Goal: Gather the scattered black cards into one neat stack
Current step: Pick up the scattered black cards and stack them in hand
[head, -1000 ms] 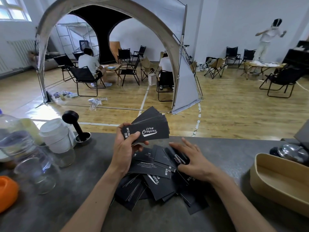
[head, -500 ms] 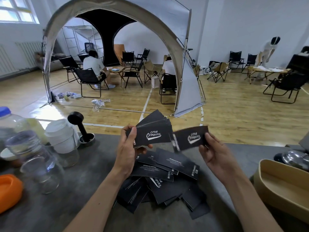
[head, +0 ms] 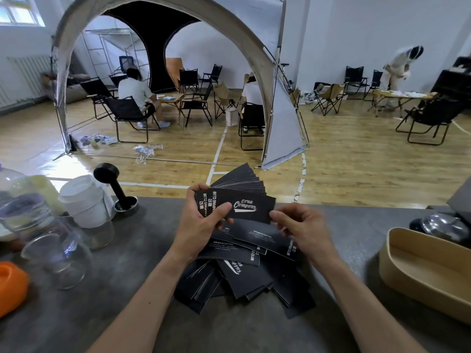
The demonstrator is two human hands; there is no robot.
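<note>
— How much room on that grey counter (head: pixel 76 314)?

— Its far edge runs just behind the hands. Glass jars (head: pixel 51 240) and a white cup (head: pixel 84 200) crowd the left, a tan tray (head: pixel 428 271) sits at the right; the middle strip is bare grey.

— And the cards?

— The left hand (head: pixel 201 225) grips a fanned bunch of black cards (head: pixel 242 189) above the counter, thumb pressed on the front card (head: pixel 244 206). The right hand (head: pixel 303 225) pinches that card's right end. The loose pile (head: pixel 244 276) lies on the counter directly beneath both hands, between the forearms.
</note>
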